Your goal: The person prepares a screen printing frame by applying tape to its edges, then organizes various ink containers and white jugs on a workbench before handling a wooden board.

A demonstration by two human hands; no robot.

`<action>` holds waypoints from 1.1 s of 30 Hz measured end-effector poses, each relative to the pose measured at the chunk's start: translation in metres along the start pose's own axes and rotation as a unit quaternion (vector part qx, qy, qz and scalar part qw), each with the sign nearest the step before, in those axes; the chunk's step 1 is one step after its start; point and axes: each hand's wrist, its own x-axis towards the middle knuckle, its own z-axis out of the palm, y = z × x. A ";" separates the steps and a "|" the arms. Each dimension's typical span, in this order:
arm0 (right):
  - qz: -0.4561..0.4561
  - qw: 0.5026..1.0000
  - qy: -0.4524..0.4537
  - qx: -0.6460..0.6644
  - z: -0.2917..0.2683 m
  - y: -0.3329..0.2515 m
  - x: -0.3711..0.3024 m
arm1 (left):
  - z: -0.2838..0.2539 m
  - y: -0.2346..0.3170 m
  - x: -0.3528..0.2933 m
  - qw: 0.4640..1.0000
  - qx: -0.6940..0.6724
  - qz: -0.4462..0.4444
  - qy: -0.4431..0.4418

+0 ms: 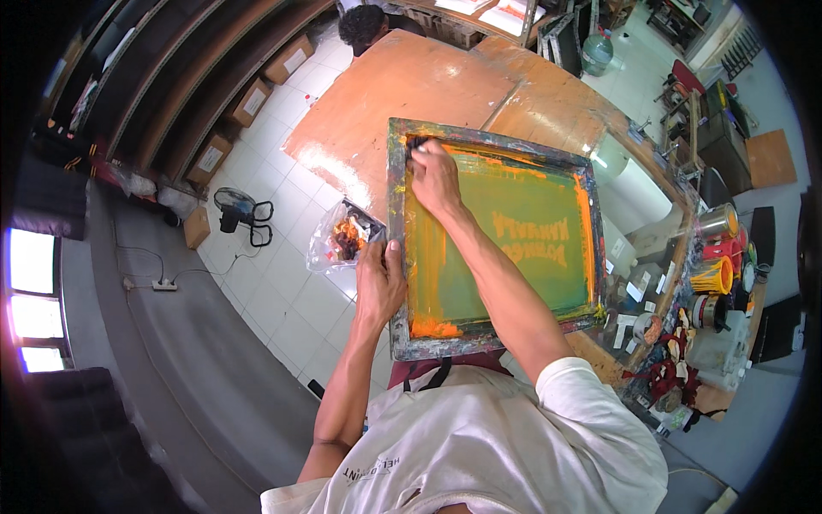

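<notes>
A silk-screen printing frame [398,193] stands tilted in front of me, its paint-smeared rim around a green mesh [479,265] with reversed lettering. Orange ink streaks its inner edges and pools in the near left corner. My right hand [437,180] reaches across the mesh into the far left corner, fingers closed and pressed down. A small dark wad [416,142] shows at its fingertips; its kind is unclear. At the frame's left rail, my left hand [381,278] grips with the thumb over the edge. Beside its fingertips sits a clear plastic bag [330,240] holding ink-stained scraps.
Behind the frame stretches a worn wooden table [419,77], with a glass panel [638,188] at right. Ink tubs [715,274] and stained rags [672,377] crowd the right side. A fan [235,210] stands on the tiled floor at left. Another person's head [363,26] shows beyond the table.
</notes>
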 end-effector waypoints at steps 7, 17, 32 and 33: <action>-0.055 0.989 -0.090 0.103 -0.037 -0.037 -0.134 | 0.011 -0.019 0.002 0.998 -0.046 -0.039 0.025; -0.008 0.999 -0.038 0.006 -0.011 -0.011 -0.045 | 0.008 -0.010 -0.009 0.995 -0.046 -0.083 0.015; -0.131 0.984 -0.101 0.064 -0.043 -0.002 -0.125 | 0.008 -0.005 -0.007 0.988 -0.048 -0.148 -0.002; -0.152 0.980 -0.114 0.059 -0.049 -0.004 -0.135 | 0.010 -0.010 -0.008 0.991 -0.047 -0.121 0.015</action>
